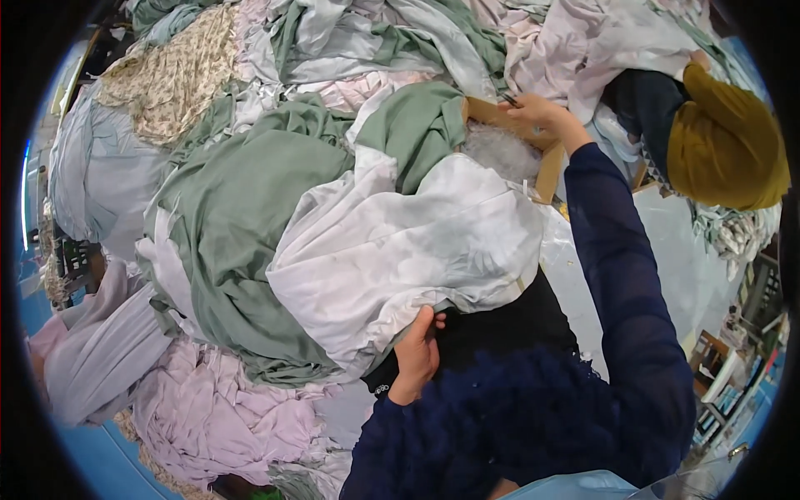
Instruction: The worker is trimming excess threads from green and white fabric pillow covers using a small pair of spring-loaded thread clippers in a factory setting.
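From the head camera, the left hand point(417, 354) is closed on the edge of a white cloth point(400, 250) draped over the pile, while the right hand point(537, 112) reaches into a cardboard box point(546, 167), fingers curled around something small and dark I cannot identify. The step looks like sorting cloth, and lifting it next would call for a firm grip. I count one box, one co-worker in a mustard headscarf point(725, 150), and many heaped garments.

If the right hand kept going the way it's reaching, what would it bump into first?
Probably the pinkish-white cloth heaped just beyond the cardboard box. The right hand already rests at the box's far rim, pointing up-left, though depth is hard to judge.
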Demonstrator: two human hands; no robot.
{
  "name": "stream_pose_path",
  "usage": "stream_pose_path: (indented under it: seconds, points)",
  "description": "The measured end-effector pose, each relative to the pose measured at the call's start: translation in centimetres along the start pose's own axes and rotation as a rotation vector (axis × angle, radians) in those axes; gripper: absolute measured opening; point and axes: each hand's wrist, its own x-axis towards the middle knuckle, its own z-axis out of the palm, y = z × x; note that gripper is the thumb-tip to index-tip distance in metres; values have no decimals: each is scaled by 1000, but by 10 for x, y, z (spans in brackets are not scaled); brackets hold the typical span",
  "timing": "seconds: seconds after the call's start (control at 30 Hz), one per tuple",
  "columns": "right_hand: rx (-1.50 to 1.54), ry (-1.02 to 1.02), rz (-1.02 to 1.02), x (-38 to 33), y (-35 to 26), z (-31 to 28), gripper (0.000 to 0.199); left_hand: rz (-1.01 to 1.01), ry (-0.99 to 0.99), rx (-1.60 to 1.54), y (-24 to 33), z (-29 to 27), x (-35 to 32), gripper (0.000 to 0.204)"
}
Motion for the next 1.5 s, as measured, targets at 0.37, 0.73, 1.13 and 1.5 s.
stream_pose_path:
  seconds: [0.37, 0.73, 1.13, 1.5]
  points:
    - [-234, 637, -845, -75, 21, 9, 31, 68, 67, -133, 10, 24, -4, 10]
    - [337, -270, -716, -258, -102, 178, 19, 251, -67, 7, 10, 12, -26, 7]
    - [328, -256, -879, -264, -99, 212, 13, 366, -179, 199, -2, -7, -24, 14]
    - [352, 25, -816, -268, -86, 222, 6, 403, -48, 37, 2, 7, -30, 6]
